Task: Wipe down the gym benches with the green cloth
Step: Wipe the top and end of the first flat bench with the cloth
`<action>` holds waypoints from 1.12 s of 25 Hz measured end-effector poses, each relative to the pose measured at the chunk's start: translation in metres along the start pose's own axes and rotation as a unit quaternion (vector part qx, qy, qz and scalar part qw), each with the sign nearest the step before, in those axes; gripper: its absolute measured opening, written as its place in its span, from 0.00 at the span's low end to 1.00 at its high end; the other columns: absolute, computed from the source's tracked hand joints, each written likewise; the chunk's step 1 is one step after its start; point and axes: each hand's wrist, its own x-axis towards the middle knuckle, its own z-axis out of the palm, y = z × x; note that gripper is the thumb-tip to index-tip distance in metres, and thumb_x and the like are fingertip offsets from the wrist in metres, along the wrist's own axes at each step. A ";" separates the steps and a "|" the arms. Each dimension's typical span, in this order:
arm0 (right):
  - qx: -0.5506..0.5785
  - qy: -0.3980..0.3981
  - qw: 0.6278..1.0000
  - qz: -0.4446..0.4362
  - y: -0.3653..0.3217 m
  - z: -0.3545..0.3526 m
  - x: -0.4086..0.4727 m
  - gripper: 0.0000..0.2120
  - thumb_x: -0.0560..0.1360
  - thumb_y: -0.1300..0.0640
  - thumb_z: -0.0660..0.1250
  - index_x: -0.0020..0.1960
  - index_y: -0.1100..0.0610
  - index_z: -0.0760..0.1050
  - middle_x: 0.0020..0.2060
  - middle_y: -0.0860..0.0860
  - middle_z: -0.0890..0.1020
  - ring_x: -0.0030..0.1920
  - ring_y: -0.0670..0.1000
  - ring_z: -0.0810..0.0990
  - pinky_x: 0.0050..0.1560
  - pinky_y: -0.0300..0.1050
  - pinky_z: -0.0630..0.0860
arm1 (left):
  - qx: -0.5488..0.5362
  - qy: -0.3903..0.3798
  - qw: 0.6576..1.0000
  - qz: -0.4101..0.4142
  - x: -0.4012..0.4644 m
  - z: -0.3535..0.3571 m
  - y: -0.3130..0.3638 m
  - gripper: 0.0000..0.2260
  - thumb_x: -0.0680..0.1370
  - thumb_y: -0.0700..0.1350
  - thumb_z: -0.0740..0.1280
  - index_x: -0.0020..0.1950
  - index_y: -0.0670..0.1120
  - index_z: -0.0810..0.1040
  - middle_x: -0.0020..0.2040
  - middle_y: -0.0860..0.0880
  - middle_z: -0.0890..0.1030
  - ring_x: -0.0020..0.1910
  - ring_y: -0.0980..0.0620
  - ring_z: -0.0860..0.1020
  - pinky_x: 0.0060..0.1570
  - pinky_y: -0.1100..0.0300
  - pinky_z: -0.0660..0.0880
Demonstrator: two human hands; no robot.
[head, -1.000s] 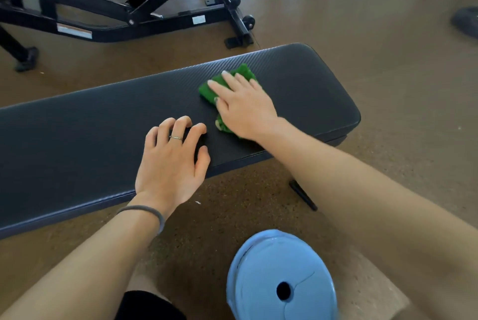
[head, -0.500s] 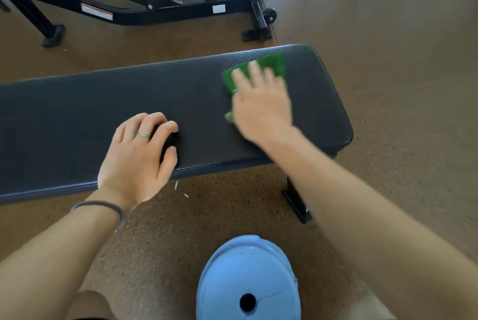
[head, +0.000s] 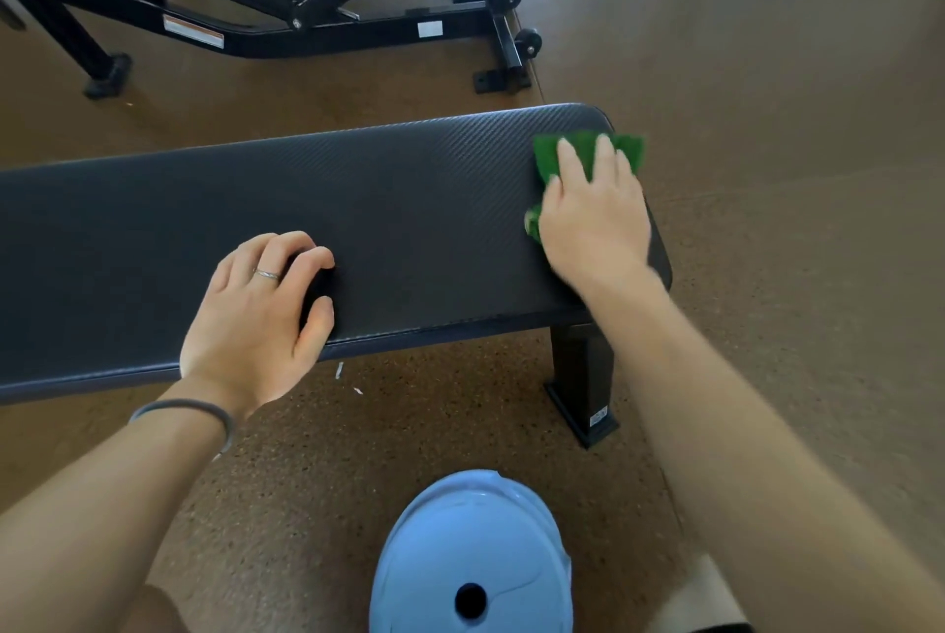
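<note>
I see my right hand (head: pixel 593 218) lying flat on the green cloth (head: pixel 583 154), with the fingers straight and together, pressing the cloth on the black bench (head: pixel 399 203). The cloth is at the right end of the bench pad, near the far corner, and a part of it passes over the end edge; a small piece also shows beside the thumb side of the hand. My left hand (head: pixel 261 315) rests on the near part of the pad, more to the middle; its fingers are bent with the tips on the surface, and it holds nothing. There is a thin ring on one finger and a grey band on the wrist. Under the right end I see one black leg (head: pixel 583 376) of the bench standing on the brown floor (head: pixel 792 70). Behind the bench stands a black metal frame (head: pixel 286 13), and close to me on the floor lies a light blue weight plate (head: pixel 470 556) with a round hole.
</note>
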 end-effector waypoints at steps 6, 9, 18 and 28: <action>-0.017 -0.015 1.000 -0.007 0.013 -0.007 0.013 0.26 0.87 0.48 0.47 0.84 0.49 0.55 0.82 0.60 0.55 0.81 0.63 0.57 0.81 0.58 0.54 | -0.008 0.000 1.000 -0.002 0.001 -0.001 -0.001 0.20 0.80 0.52 0.55 0.65 0.43 0.76 0.66 0.43 0.74 0.66 0.36 0.70 0.67 0.39 0.67; 0.015 -0.023 1.000 0.011 0.011 -0.012 0.050 0.25 0.86 0.47 0.47 0.83 0.49 0.56 0.81 0.60 0.57 0.75 0.64 0.66 0.75 0.59 0.64 | -0.006 0.001 1.000 0.002 0.001 0.000 -0.002 0.20 0.80 0.52 0.55 0.65 0.42 0.76 0.66 0.43 0.74 0.66 0.36 0.70 0.67 0.39 0.67; -0.034 0.006 0.999 0.038 0.007 -0.006 0.015 0.27 0.86 0.47 0.47 0.83 0.54 0.53 0.78 0.68 0.60 0.73 0.68 0.67 0.75 0.61 0.63 | 0.005 0.007 1.000 0.008 0.000 0.002 -0.005 0.20 0.81 0.52 0.56 0.66 0.43 0.76 0.66 0.43 0.75 0.66 0.36 0.71 0.67 0.39 0.68; -0.032 -0.038 0.980 -0.191 -0.103 0.031 -0.096 0.27 0.86 0.47 0.50 0.83 0.51 0.57 0.82 0.61 0.57 0.82 0.62 0.56 0.82 0.58 0.53 | -0.007 0.009 0.999 0.035 -0.001 0.000 -0.011 0.19 0.81 0.53 0.55 0.66 0.45 0.75 0.67 0.45 0.76 0.68 0.39 0.71 0.68 0.43 0.68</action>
